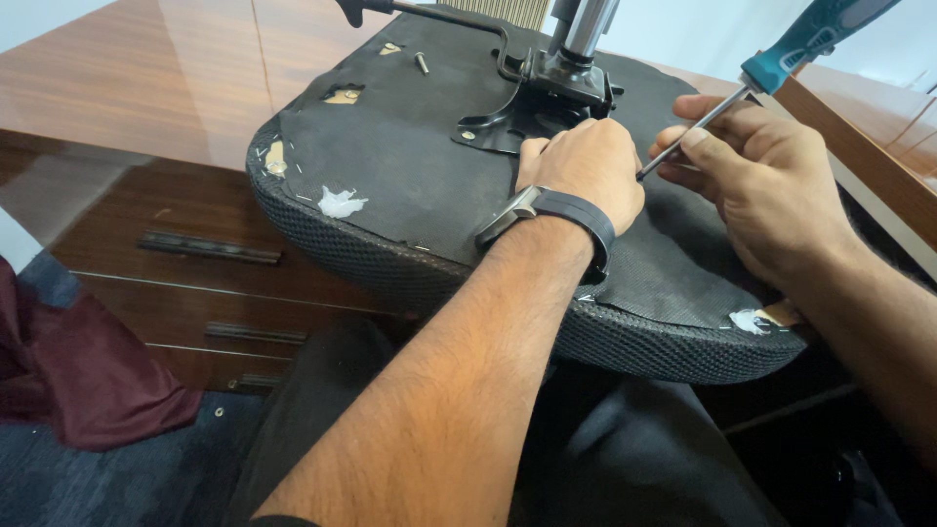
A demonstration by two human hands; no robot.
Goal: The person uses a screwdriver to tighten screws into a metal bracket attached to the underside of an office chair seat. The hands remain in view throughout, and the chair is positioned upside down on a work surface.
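I have the chair seat (390, 185) lying upside down across my lap, its far edge leaning on the desk (146, 88), so the underside faces me and the black metal plate (517, 117) with the gas column (584, 24) sticks up where I can get at it. The desk takes part of the weight, which leaves both hands free.

My left hand (581, 166) is curled down on the seat fabric just beside the plate, fingers tucked under towards the metal. It pins the seat so it doesn't rock. Whether the fingertips pinch a screw or only press, I cannot tell; my knuckles hide them. The watch (561, 210) sits on that wrist.

My right hand (761, 185) is closed around the shaft of the screwdriver (722, 107), thumb and forefinger pinching the thin steel low down, near the tip, instead of at the teal handle. Holding low gives me aim: the tip points in behind my left hand, towards the plate's edge, and the handle slants up and away to the right.

A loose bolt (422, 62) lies on the fabric beyond the plate, near the lever (429, 12). The fabric is torn in spots, showing wood and white foam along the rim. Dark red cloth (88, 371) lies on the floor to my left, by the drawers (195, 293).
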